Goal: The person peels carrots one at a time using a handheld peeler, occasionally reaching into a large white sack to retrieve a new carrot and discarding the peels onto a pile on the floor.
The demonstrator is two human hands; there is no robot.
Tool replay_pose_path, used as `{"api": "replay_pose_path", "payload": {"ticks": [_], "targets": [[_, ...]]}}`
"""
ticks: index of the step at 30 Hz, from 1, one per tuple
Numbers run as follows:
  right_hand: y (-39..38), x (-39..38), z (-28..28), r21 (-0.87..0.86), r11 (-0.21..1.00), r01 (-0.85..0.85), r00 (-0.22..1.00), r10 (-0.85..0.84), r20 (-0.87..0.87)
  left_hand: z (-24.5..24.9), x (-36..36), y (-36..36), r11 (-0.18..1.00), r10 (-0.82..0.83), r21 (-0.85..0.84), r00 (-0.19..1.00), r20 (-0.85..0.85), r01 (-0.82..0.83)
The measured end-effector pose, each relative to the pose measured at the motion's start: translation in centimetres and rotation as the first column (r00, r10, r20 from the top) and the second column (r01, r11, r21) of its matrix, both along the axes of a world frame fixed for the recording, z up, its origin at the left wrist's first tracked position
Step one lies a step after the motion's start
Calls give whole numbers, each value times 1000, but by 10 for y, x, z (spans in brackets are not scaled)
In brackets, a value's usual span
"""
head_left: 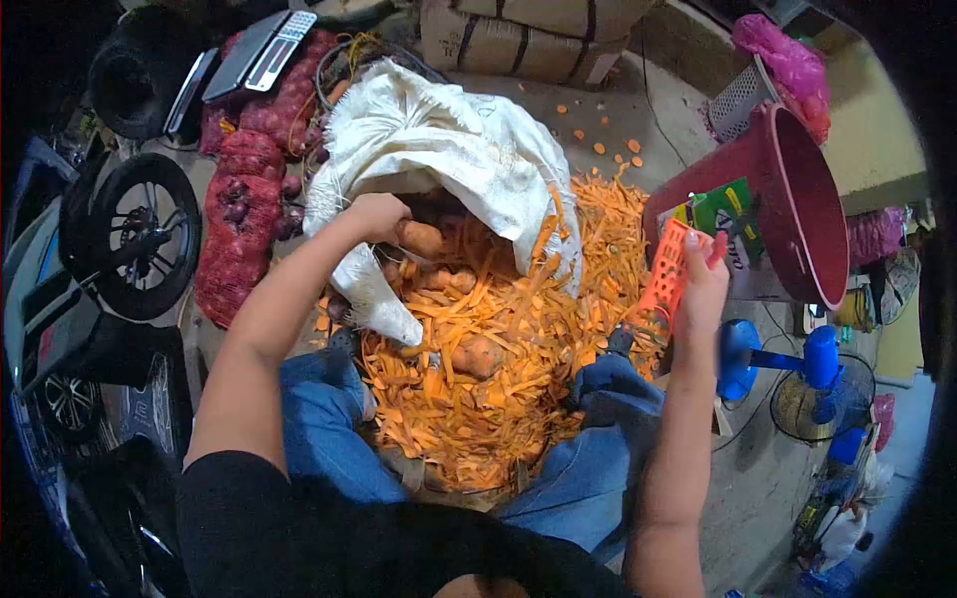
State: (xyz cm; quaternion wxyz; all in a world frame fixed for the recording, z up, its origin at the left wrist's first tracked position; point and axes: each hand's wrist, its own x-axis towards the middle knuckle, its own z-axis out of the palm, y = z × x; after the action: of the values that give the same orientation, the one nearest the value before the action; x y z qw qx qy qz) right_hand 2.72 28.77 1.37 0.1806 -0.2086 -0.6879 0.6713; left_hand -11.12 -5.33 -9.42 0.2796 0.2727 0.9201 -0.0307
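At the mouth of a white woven sack (454, 149), my left hand (379, 216) has its fingers closed round a thick orange carrot (421, 239). Shadow hides the sack's inside. Over on the right, my right hand (706, 289) grips an orange perforated plastic piece (666, 271) with a long slotted body; its exact kind I cannot make out. Between my legs lies a heap of orange peelings (469, 419). A stubby carrot (478, 356) rests on the heap, and another carrot (447, 280) lies nearer the sack.
Red net bags of onions (244, 229) stand at left, with a scale (261, 60) on top. A tilted dark red tub (748, 199) is at right, near a blue fan (822, 359). Cardboard boxes (528, 45) stand behind the sack. A motorbike wheel (140, 234) is far left.
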Motion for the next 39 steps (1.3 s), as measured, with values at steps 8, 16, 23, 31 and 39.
{"api": "replay_pose_path", "payload": {"ticks": [8, 16, 23, 31, 39], "targets": [[1, 6, -18, -28, 999, -28, 991, 24, -129, 244, 64, -17, 709, -171, 696, 985, 11, 115], [-32, 28, -9, -169, 985, -27, 1000, 28, 3, 149, 148, 24, -492, -488, 404, 629, 606, -771], [-58, 39, 1, -265, 963, -60, 994, 82, 73, 96, 166, 66, -466, -557, -3, 291, 778, -885], [-79, 37, 11, -286, 952, -108, 979, 152, 137, 79, 182, 101, -177, -310, -327, -262, 914, -928], [-99, 15, -5, -101, 995, 2, 997, 6, 72, 78, 171, 111, -109, -400, -275, -211, 892, -955]]}}
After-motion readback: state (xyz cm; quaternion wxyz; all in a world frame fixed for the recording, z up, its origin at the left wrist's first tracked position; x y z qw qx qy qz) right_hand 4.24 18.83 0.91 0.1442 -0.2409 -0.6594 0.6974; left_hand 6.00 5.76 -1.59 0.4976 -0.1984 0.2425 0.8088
